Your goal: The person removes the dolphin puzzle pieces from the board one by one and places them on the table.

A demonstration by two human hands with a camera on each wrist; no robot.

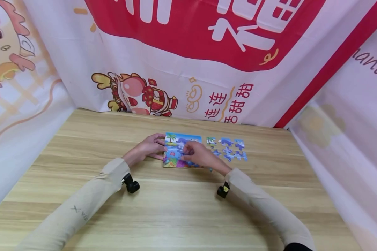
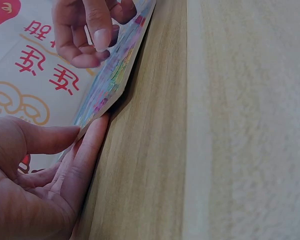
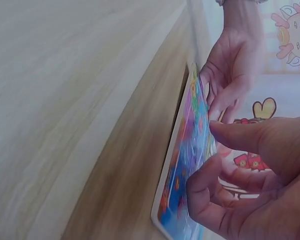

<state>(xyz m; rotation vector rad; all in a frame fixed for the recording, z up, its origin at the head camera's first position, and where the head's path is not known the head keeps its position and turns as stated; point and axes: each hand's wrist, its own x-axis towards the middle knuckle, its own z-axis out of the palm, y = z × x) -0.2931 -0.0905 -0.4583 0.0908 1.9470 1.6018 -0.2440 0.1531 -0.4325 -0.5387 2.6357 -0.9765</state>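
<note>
A colourful puzzle board, with a palm tree and sea animals on it, is in front of me on the wooden table. My left hand holds its left edge, with the thumb on top and fingers underneath. In the left wrist view the near edge of the board stands a little off the table. Over the board's middle hovers my right hand, fingers loosely curved and thumb apart from them. No piece shows between those fingers in the right wrist view. The hand hides part of the picture.
Several loose puzzle pieces lie on the table to the right of the board, some of them interlocked or close together. A small piece sits by the right wrist. Behind the table hangs a printed cloth, with more cloth at both sides.
</note>
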